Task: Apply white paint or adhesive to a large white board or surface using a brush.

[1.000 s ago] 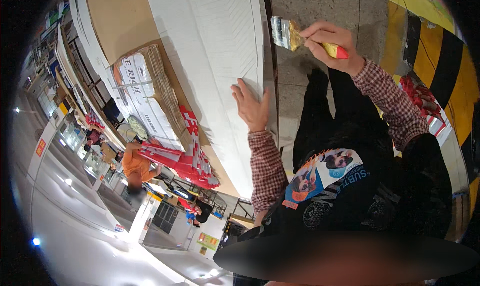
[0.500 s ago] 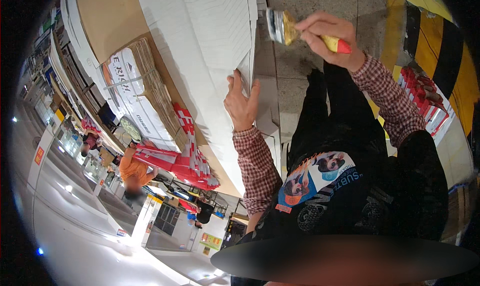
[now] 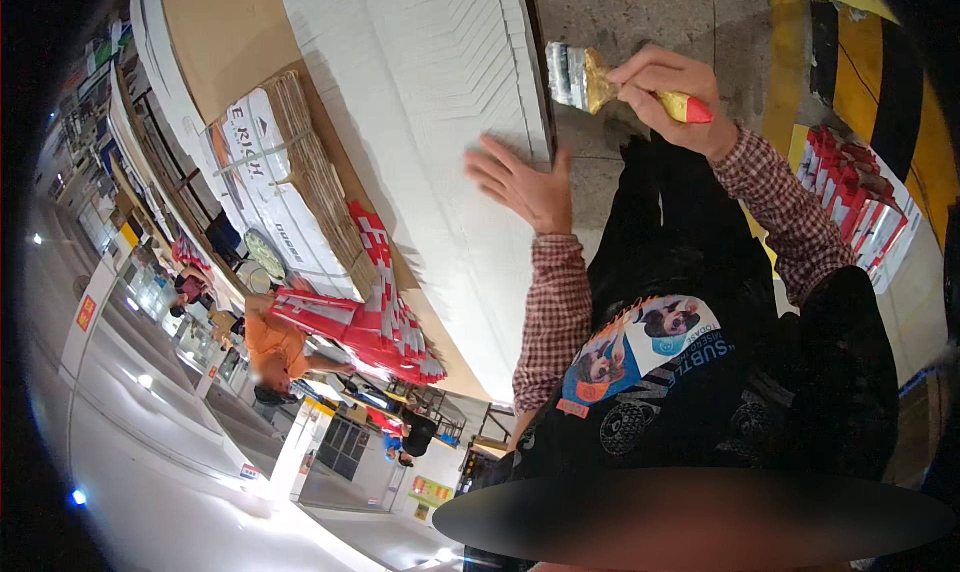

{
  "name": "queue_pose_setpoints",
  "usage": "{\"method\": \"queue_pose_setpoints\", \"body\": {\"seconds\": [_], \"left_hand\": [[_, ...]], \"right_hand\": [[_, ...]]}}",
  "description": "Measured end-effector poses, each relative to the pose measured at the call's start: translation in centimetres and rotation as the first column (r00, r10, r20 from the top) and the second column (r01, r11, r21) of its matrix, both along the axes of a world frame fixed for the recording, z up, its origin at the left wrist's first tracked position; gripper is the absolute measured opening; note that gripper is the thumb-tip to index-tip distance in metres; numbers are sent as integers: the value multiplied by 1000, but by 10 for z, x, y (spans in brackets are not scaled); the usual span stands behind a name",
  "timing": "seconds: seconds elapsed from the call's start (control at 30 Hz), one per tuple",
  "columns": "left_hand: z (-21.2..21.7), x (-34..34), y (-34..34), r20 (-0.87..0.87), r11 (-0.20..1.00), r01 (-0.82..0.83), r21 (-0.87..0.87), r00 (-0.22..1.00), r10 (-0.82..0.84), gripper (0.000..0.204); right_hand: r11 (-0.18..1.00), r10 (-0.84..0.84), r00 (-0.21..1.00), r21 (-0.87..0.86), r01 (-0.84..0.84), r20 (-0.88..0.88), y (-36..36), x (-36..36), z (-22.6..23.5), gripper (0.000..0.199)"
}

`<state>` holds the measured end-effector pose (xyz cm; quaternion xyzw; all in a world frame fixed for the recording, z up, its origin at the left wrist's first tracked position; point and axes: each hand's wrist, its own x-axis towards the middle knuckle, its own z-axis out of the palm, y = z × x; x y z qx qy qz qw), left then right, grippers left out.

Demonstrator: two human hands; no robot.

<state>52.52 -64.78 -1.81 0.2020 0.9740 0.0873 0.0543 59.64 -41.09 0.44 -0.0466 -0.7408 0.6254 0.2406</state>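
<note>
The right hand (image 3: 668, 97) clasps the brush (image 3: 599, 81) lengthwise left to right, bristle end (image 3: 556, 72) toward the white sheets (image 3: 420, 72), over which the nearer left hand (image 3: 528, 185) spreads open.

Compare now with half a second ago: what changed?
The bare left hand has moved rightward in the picture, opening out flatter over the white layered sheets near their edge. Nothing was taken up or let go. The right hand still grips the flat, yellow-handled, red-ended brush; the strapped, white-topped stack stays put.

Lettering (image 3: 712, 346) on white bundle (image 3: 268, 180), black shirt (image 3: 690, 402), red sign (image 3: 86, 313).
</note>
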Motion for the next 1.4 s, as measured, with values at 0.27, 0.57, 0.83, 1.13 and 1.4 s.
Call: {"method": "queue_pose_setpoints", "body": {"seconds": [0.27, 0.57, 0.83, 1.13, 1.4], "left_hand": [[26, 5, -54, 161, 991, 83, -106, 985, -65, 97], [63, -25, -59, 421, 987, 84, 139, 897, -136, 65], [65, -29, -54, 466, 992, 56, 115, 878, -104, 67], [55, -17, -70, 307, 989, 122, 82, 941, -142, 67], [40, -12, -46, 209, 979, 199, 51, 956, -205, 65]], "right_hand": [[987, -44, 989, 147, 64, -138, -5, -3, -13, 10], [969, -61, 991, 233, 87, -116, -23, -12, -31, 10], [982, -48, 984, 172, 78, -172, -21, -8, -9, 9], [998, 56, 993, 38, -52, -107, -68, 21, -9, 8], [991, -4, 993, 130, 20, -121, -53, 18, -30, 10]]}}
